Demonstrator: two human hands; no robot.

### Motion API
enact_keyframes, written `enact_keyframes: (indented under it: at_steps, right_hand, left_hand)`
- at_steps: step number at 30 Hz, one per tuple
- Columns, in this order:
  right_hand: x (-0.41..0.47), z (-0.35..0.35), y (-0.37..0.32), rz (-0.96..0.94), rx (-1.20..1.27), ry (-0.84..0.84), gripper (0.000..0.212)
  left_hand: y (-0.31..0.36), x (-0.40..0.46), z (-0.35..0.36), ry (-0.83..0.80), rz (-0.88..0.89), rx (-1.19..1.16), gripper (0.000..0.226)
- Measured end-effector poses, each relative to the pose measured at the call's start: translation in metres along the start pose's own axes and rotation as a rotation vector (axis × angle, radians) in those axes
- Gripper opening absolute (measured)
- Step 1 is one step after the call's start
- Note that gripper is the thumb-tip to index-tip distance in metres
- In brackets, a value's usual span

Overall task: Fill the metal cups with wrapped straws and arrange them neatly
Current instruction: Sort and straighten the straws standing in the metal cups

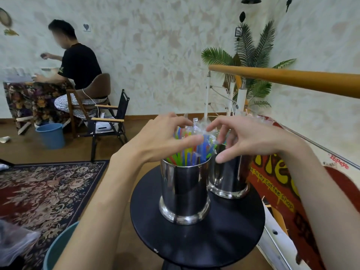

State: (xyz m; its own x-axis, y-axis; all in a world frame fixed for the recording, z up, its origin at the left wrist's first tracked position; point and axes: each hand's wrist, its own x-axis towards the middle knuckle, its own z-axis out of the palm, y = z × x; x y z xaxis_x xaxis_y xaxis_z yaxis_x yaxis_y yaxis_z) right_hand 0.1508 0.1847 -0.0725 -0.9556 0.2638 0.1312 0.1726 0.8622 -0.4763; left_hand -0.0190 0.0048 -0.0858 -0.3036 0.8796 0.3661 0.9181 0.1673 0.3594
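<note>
Two shiny metal cups stand on a small round black table (pixel 214 244). The near cup (pixel 185 193) is packed with colourful wrapped straws (pixel 192 151) that stick up well above its rim. The far cup (pixel 229 176) stands behind it to the right, its contents mostly hidden by my right hand. My left hand (pixel 163 137) curls around the left side of the straw bundle near its top, thumb lying across the front. My right hand (pixel 243 137) reaches in from the right, its fingertips touching the clear wrapper ends.
A wooden handrail (pixel 292 78) runs across the upper right, with a red coffee-shop banner (pixel 276 180) below it. A teal bucket rim (pixel 58 248) sits at lower left beside a patterned rug (pixel 44 188). A person sits at a table far left; a folding chair (pixel 109 121) and blue bucket (pixel 51 135) stand there.
</note>
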Motion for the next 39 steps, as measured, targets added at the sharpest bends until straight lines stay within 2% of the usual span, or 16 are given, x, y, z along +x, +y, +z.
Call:
enact_keyframes:
  at_steps: [2,3,6,10,12,15,18,25,29,32,36,39]
  right_hand:
    - [0.007,0.011,0.001,0.009,-0.044,0.000,0.076]
    - [0.012,0.017,0.001,-0.005,-0.062,0.021,0.076]
    - [0.023,0.027,0.003,-0.072,-0.092,0.126,0.048]
    - [0.028,0.026,0.001,-0.086,0.011,0.251,0.030]
    - [0.031,0.025,0.000,-0.113,0.098,0.325,0.021]
    - [0.038,0.023,-0.001,-0.128,0.195,0.396,0.015]
    - [0.046,0.025,-0.001,-0.110,0.227,0.375,0.011]
    - [0.056,0.032,0.004,-0.071,0.203,0.303,0.019]
    - [0.059,0.035,0.005,-0.050,0.232,0.322,0.034]
    - [0.059,0.040,0.004,-0.062,0.276,0.356,0.044]
    - [0.061,0.048,0.000,-0.086,0.299,0.395,0.061]
    - [0.062,0.051,-0.001,-0.113,0.309,0.395,0.060]
  left_hand:
    - [0.007,-0.004,0.002,-0.064,0.018,-0.005,0.096]
    - [0.009,-0.003,0.005,-0.078,0.025,0.035,0.099]
    - [0.009,0.005,0.018,0.002,0.019,0.044,0.077]
    - [-0.005,0.011,0.022,0.178,0.000,-0.269,0.033]
    - [-0.014,0.012,0.021,0.239,-0.013,-0.382,0.020]
    - [-0.021,0.012,0.019,0.303,-0.027,-0.464,0.020]
    - [-0.022,0.012,0.018,0.331,-0.040,-0.462,0.026]
    - [-0.026,0.007,0.019,0.329,-0.032,-0.263,0.042]
    - [-0.026,0.008,0.018,0.323,-0.037,-0.234,0.058]
    - [-0.026,0.009,0.019,0.337,-0.011,-0.254,0.062]
    - [-0.022,0.011,0.022,0.374,0.021,-0.339,0.050]
    - [-0.024,0.014,0.026,0.410,0.021,-0.319,0.029]
